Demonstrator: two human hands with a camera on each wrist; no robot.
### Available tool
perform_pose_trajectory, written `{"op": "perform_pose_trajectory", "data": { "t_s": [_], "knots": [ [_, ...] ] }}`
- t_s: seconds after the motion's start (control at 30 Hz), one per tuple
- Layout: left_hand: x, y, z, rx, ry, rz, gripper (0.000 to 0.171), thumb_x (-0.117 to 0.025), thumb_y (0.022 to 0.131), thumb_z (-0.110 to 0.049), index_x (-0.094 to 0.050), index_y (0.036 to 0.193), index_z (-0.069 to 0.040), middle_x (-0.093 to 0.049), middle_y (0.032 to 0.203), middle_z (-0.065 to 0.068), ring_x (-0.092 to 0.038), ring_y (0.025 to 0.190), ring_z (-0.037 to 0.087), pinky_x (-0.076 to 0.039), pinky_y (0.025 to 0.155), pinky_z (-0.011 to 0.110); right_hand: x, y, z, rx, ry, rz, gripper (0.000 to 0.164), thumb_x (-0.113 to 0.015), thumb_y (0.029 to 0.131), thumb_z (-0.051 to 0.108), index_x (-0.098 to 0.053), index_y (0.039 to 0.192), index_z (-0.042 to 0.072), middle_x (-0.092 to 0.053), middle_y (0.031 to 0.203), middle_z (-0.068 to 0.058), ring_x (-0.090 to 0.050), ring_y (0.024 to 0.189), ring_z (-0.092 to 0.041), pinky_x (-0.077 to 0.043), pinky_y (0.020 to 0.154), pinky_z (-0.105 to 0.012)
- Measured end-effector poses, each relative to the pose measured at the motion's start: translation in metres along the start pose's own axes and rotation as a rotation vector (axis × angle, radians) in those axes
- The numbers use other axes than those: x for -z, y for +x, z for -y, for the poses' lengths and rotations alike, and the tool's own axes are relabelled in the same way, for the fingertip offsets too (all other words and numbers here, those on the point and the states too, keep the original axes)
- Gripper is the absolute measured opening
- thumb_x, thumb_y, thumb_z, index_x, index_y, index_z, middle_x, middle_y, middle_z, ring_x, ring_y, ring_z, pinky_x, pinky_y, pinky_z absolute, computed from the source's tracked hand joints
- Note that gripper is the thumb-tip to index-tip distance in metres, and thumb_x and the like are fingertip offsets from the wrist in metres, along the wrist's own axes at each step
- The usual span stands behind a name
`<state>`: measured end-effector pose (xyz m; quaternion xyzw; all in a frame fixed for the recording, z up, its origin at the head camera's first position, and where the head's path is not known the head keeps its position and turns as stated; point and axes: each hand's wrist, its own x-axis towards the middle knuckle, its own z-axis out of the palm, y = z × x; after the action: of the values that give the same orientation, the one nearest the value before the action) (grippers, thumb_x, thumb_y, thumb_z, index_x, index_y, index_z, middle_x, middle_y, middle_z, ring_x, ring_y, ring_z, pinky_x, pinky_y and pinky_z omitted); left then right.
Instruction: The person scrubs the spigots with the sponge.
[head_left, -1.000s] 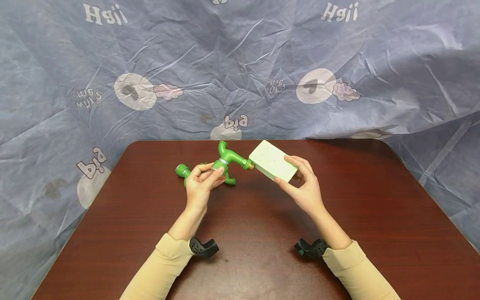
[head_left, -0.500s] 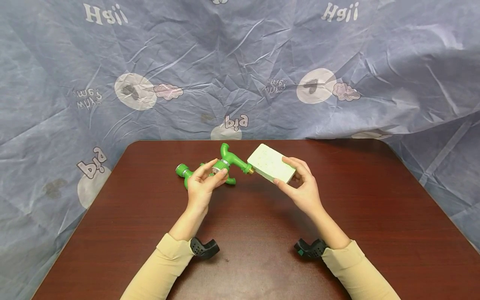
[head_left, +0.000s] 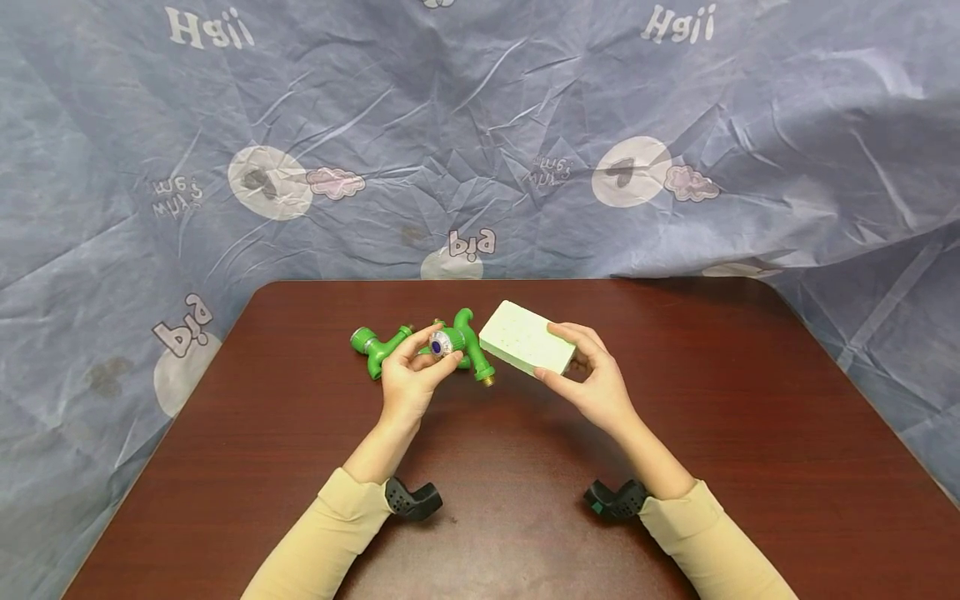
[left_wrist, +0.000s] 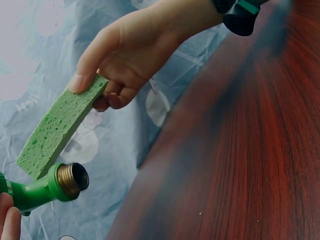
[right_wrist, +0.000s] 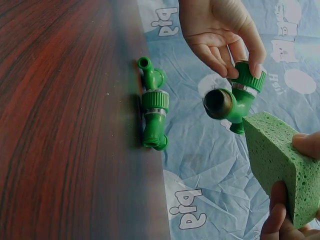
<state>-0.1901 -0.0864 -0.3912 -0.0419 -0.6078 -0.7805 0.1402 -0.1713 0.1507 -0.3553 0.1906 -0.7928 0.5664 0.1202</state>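
My left hand (head_left: 408, 383) pinches the ribbed knob of a green faucet (head_left: 471, 343), raised over the table. Its chrome cap with a blue centre faces the head camera, and its brass threaded end points down toward the near side. Light green and porous, a block-shaped sponge (head_left: 525, 337) is held by its right end between thumb and fingers of my right hand (head_left: 596, 387). In the right wrist view, a corner of the sponge (right_wrist: 272, 160) lies close beside the held faucet (right_wrist: 242, 102). The left wrist view shows the sponge (left_wrist: 62, 125) overlapping the faucet's pipe (left_wrist: 37, 195).
Another green faucet (head_left: 384, 350) lies on the dark red-brown table (head_left: 510, 483), left of the left hand. Behind the held faucet, part of one more green faucet (head_left: 465, 363) shows on the tabletop. A blue-grey printed cloth (head_left: 480, 150) hangs behind the table.
The held faucet has turned, its threaded end swinging from rightward to downward and its knob cap now facing the camera. The sponge has shifted left and lower with the right hand.
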Motion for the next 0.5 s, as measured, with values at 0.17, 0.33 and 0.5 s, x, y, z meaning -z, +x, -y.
{"op": "perform_pose_trajectory", "data": {
  "t_s": [0.17,0.33,0.5],
  "knots": [
    [0.0007,0.0,0.0007,-0.001,-0.003,-0.004,0.048,-0.072,0.073,0.01,-0.059,0.118,0.002,-0.063,0.097,0.004,-0.058,0.068,0.008,-0.049,0.061,0.017,-0.0006,0.0004,0.0008,0.008,0.006,0.006,0.055,-0.074,0.076,-0.003,-0.054,0.127,-0.003,-0.046,0.129,-0.016,-0.055,0.082,-0.015,-0.048,0.068,-0.027],
    [-0.0002,0.0001,0.0004,-0.001,0.009,0.011,0.045,-0.073,0.072,0.01,-0.058,0.114,0.005,-0.065,0.088,0.0,-0.058,0.068,0.008,-0.049,0.061,0.016,-0.0007,0.0002,-0.0002,0.02,0.037,0.007,0.056,-0.073,0.076,-0.005,-0.053,0.128,-0.004,-0.045,0.13,-0.017,-0.055,0.081,-0.013,-0.048,0.067,-0.023],
    [-0.0007,0.0002,0.0014,-0.04,0.035,0.045,0.044,-0.076,0.07,0.009,-0.063,0.111,0.005,-0.069,0.089,-0.001,-0.062,0.079,0.012,-0.053,0.066,0.021,-0.002,-0.0002,-0.0032,0.008,0.089,-0.006,0.057,-0.072,0.077,-0.007,-0.051,0.129,-0.005,-0.044,0.131,-0.016,-0.055,0.082,-0.011,-0.048,0.067,-0.019]
  ]
}}
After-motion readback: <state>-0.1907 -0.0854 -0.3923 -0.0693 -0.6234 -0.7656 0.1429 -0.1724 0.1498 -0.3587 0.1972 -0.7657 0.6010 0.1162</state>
